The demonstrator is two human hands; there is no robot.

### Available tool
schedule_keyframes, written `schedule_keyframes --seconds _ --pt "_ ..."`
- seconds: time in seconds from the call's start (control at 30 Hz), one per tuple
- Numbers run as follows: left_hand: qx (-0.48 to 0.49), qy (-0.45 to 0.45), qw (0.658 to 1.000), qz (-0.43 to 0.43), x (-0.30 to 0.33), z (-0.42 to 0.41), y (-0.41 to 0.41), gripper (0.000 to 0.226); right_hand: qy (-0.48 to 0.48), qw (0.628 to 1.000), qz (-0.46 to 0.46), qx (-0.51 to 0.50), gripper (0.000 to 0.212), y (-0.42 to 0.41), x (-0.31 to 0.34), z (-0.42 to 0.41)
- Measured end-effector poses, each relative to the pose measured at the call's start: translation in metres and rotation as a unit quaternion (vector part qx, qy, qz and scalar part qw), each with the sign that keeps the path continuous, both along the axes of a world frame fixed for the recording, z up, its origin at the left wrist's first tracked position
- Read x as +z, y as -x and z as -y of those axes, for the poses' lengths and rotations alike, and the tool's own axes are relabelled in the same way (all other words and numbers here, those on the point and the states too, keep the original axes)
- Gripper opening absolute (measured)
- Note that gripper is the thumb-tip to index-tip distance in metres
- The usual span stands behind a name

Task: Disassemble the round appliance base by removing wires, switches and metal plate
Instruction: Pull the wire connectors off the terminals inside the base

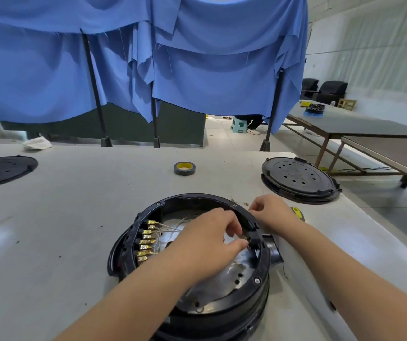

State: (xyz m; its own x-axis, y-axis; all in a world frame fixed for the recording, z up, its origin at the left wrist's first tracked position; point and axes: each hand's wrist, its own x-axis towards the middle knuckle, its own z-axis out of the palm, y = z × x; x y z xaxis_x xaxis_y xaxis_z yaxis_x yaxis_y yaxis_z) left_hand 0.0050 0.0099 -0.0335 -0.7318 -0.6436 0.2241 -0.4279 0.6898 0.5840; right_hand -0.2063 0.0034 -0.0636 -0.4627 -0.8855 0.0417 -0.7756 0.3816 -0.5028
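The round black appliance base (197, 200) sits open on the grey table in front of me. Inside lies a shiny metal plate (224, 279) with holes. A row of brass terminals (147, 241) with thin pale wires (170, 227) lines its left inner wall. My left hand (204, 244) reaches into the base and pinches a small brass connector (246, 238) at the black switch block (255, 242) on the right wall. My right hand (269, 211) rests at the base's right rim, with curled fingers pinching a thin wire (240, 203) that runs outside the rim.
A black perforated round cover (298, 179) lies at the right, another (3, 169) at the far left. A roll of black tape (184, 168) sits behind the base. A yellow-handled tool (298, 213) lies beyond my right wrist. Blue cloth hangs behind the table.
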Motion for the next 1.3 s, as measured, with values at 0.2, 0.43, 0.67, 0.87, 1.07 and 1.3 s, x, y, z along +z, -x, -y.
schedule_keyframes --seconds 0.2,0.43,0.67,0.87,1.07,1.3 --pt "-0.002 0.02 1.0 0.012 -0.005 0.003 0.001 0.012 0.014 1.0 -0.025 -0.014 0.012 0.003 -0.007 0.015" --pt "-0.007 0.038 0.999 0.016 -0.005 0.002 0.002 0.016 0.068 0.996 -0.043 -0.026 0.018 0.007 -0.01 0.017" --pt "-0.01 0.051 0.998 0.018 -0.005 0.002 0.003 0.015 0.184 0.964 0.187 0.046 0.013 -0.027 0.018 -0.022" --pt "-0.017 0.074 0.996 0.044 -0.006 -0.001 0.006 0.011 0.165 0.943 0.273 0.094 0.015 -0.052 0.024 -0.046" --pt "0.002 0.006 0.998 0.055 -0.005 0.001 0.01 0.013 0.195 0.929 0.306 0.071 0.021 -0.057 0.015 -0.049" --pt "0.005 0.026 0.998 0.061 -0.002 0.001 0.011 0.015 0.198 0.924 0.318 0.073 0.02 -0.056 0.012 -0.051"
